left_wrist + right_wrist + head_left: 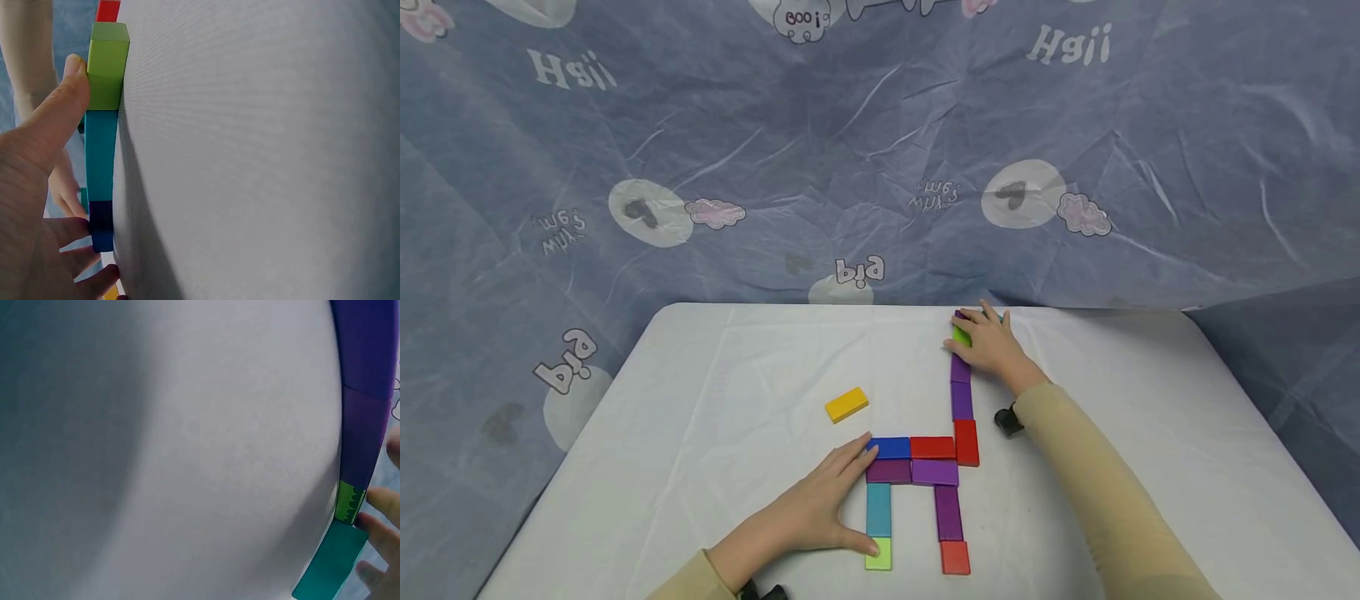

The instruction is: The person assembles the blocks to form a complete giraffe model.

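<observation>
My left hand [820,504] spreads along the left side of a figure of flat coloured blocks. Its thumb touches a light green block [106,75] at the near end; its fingertips reach the blue block [892,448]. Between these lies a light blue block [878,510]. At the far end of a column, my right hand [996,346] has its fingers spread over a green block [961,336], partly covering it. In the right wrist view, fingertips touch near this block and a teal block [331,559] set at an angle beside it.
A loose yellow block [847,405] lies left of the column. Purple blocks [961,401] and a red block [967,442] form the column. Another leg ends in a light red block [955,557]. A grey-blue patterned cloth [880,150] hangs behind the white table [737,367].
</observation>
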A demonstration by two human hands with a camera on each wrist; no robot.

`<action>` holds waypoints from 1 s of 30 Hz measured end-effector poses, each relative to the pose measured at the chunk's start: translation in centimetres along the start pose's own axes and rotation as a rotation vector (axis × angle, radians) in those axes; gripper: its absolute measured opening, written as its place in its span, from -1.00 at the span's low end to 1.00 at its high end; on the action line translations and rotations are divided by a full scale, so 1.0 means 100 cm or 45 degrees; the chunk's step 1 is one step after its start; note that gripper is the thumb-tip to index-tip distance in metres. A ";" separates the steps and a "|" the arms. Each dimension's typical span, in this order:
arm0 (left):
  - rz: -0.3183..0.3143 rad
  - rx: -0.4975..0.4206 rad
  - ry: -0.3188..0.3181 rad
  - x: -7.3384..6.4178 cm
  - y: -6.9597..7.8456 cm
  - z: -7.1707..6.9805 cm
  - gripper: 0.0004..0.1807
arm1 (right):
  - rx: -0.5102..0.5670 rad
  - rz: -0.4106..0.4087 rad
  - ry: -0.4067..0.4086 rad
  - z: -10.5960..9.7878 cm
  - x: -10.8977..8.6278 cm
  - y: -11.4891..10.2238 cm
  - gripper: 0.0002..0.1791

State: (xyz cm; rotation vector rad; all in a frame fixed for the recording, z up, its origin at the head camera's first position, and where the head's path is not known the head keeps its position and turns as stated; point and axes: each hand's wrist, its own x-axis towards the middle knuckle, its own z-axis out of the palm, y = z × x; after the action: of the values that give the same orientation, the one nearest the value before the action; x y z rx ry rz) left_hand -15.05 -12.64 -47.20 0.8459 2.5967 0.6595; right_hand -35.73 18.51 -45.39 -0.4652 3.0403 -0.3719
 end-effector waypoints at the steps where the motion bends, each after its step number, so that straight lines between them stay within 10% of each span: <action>1: 0.000 -0.001 -0.001 0.000 0.000 0.000 0.29 | 0.010 0.002 0.019 0.000 0.000 0.001 -0.34; 15: -0.014 0.012 -0.025 0.000 0.004 0.001 0.29 | 0.219 -0.080 0.244 -0.010 -0.033 0.011 -0.58; 30: -0.012 0.002 -0.005 0.001 0.000 0.000 0.31 | 0.286 -0.192 0.143 0.004 -0.116 -0.011 -0.51</action>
State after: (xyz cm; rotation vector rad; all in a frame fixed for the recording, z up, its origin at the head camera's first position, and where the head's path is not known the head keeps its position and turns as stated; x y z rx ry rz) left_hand -15.12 -12.60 -47.27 0.8342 2.5960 0.6529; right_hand -24.28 20.92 -45.39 -0.6800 3.0251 -0.7616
